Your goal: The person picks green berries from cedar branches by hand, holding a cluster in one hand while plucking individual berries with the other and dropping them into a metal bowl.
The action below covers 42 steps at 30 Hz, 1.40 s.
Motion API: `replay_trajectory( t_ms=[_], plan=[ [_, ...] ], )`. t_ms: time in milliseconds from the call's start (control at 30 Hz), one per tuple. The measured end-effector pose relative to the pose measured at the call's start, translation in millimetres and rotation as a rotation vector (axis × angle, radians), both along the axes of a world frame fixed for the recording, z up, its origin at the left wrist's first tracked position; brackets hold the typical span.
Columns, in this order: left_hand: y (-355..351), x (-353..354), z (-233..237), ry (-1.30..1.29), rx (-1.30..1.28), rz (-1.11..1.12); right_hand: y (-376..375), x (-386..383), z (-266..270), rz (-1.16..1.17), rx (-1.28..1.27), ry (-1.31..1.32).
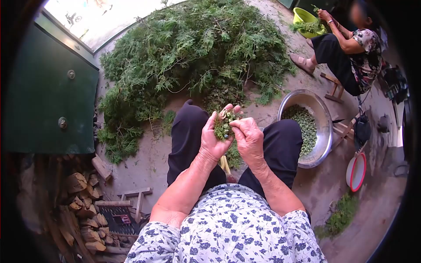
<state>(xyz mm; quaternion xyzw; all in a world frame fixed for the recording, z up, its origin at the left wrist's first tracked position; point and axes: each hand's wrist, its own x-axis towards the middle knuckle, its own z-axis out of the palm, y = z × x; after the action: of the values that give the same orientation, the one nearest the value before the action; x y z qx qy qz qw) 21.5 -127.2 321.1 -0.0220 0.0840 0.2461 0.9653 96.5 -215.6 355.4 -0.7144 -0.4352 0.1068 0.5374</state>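
A green conifer sprig point(222, 128) with small pale round cones lies across the palm of my left hand point(211, 143), whose fingers curl up around it. My right hand point(249, 139) is closed in a pinch against the sprig's right side. What sits between those fingertips is too small to make out. Both hands are held close together above my knees. To the right of my knee stands a metal basin point(326, 131) holding many round green cones point(305, 125).
A big heap of cut conifer branches point(193, 48) lies ahead. At the upper right a seated person point(351, 48) handles sprigs over a yellow-green basin point(302, 16). Split firewood point(87, 219) is stacked at lower left, below a dark green door point(52, 96). A red-rimmed sieve point(356, 172) stands at right.
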Motion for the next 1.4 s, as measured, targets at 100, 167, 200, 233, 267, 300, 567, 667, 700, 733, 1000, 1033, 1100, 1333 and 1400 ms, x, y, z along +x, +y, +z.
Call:
replay_trajectory(
  t_ms=[100,167,200,233,267,300,567,667,700,733,1000,1033,1100,1333,1400],
  plan=[
    [-2,1,2,0.06,0.02,0.001,2,-2,-6,0.036,-0.002,-0.029],
    [0,-1,1,0.045,0.024,-0.005,3,-1,-10,0.071,-0.083,-0.047],
    [0,-1,1,0.05,0.022,-0.003,5,-1,-11,0.069,-0.092,-0.043],
    [-1,-1,1,0.053,0.015,-0.004,6,-2,-11,0.069,-0.093,-0.041],
    [-1,-1,-2,0.042,0.017,0.008,6,-3,-10,0.049,-0.066,-0.076],
    [-1,0,-1,0.044,0.014,0.007,7,-3,-10,0.029,-0.037,-0.112],
    [-1,1,4,0.063,-0.009,0.036,0,-2,-1,0.07,-0.012,-0.146],
    [0,0,3,0.048,-0.017,0.04,2,-7,5,0.03,0.012,-0.099],
    [0,-1,3,0.052,-0.018,0.043,1,-9,6,0.022,0.018,-0.085],
    [0,-1,4,0.051,0.001,0.038,1,-9,5,0.023,0.018,-0.084],
    [0,-2,1,0.062,0.012,0.038,4,-12,7,-0.015,-0.027,-0.068],
    [0,-2,-1,0.054,-0.008,0.031,2,-12,7,-0.014,-0.027,-0.068],
    [1,-4,-1,0.039,0.017,0.018,2,-10,5,0.026,-0.004,-0.177],
    [0,-6,-2,0.034,0.009,0.001,7,-16,0,0.056,-0.134,-0.176],
    [-2,-6,-4,0.03,0.021,0.007,6,-16,2,0.089,-0.138,-0.212]
  ],
)
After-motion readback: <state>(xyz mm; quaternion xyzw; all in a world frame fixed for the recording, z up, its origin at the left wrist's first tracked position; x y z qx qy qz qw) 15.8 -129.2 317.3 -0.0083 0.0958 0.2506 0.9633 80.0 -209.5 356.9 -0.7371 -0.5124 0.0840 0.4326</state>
